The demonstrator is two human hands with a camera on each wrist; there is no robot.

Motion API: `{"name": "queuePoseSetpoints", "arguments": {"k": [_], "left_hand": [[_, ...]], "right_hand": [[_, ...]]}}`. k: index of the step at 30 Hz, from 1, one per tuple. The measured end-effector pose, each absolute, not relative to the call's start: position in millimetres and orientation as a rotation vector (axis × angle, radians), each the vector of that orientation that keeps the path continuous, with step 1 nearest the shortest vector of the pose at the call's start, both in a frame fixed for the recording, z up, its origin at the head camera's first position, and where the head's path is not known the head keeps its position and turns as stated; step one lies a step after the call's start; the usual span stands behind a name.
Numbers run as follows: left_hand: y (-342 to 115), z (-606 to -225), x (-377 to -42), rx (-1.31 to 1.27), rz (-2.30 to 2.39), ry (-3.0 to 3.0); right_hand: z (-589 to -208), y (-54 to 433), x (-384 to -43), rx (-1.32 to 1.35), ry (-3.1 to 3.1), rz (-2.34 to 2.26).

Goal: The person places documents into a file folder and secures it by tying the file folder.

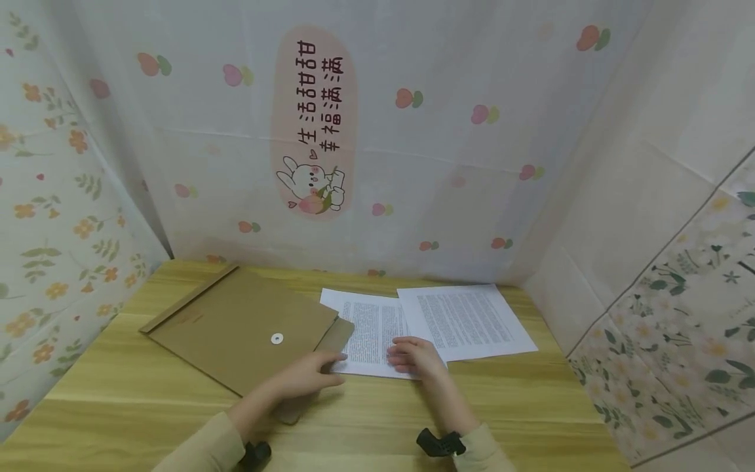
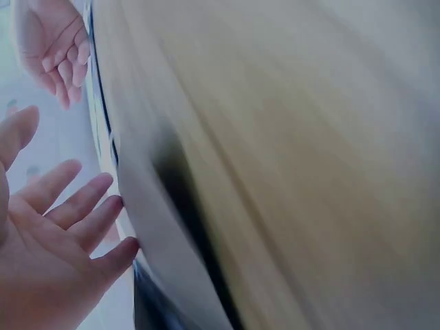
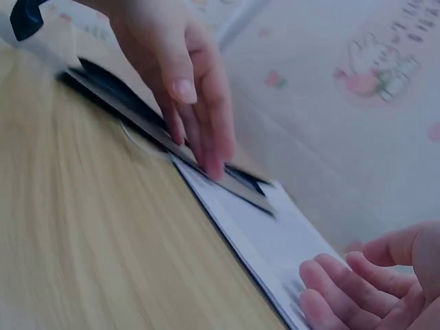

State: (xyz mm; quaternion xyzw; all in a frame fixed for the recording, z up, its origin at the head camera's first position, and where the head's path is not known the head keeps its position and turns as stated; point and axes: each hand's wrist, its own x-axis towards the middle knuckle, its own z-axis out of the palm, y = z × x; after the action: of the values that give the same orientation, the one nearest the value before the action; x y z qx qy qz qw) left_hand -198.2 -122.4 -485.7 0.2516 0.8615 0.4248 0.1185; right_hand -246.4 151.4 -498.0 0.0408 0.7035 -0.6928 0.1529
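Note:
A brown kraft document envelope (image 1: 218,328) lies slanted on the left of the table, a white round button on its face. Its flap (image 1: 336,334) extends on the side toward the printed sheets. Over that flap is my left hand (image 1: 307,375), fingers spread; the left wrist view shows the fingertips right at the flap's edge. A printed sheet (image 1: 368,328) lies in the middle, partly beneath the envelope. My right hand (image 1: 415,357) hovers over this sheet's right part, fingers loosely bent with nothing between them. Another printed sheet (image 1: 466,321) overlaps it on the right.
The wood-grain table (image 1: 519,406) ends at a patterned curtain (image 1: 436,164) behind. Floral cloth (image 1: 53,249) hangs on the left side, and more patterned cloth (image 1: 678,341) on the right. A black strap (image 1: 441,443) sits on the right wrist.

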Motion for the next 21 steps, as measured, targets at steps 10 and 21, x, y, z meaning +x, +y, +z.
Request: {"name": "queuePoseSetpoints", "arguments": {"k": [10,21], "left_hand": [[-65.8,-487.0,-217.4,0.631,1.532,2.307],[-25.9,-487.5,-237.6,0.134,1.927,1.955]], "right_hand": [[-487.6,235.7,-255.2,0.353,2.250,-2.037],[-466.9,318.8,-257.9,0.394,2.808,-1.567]]}}
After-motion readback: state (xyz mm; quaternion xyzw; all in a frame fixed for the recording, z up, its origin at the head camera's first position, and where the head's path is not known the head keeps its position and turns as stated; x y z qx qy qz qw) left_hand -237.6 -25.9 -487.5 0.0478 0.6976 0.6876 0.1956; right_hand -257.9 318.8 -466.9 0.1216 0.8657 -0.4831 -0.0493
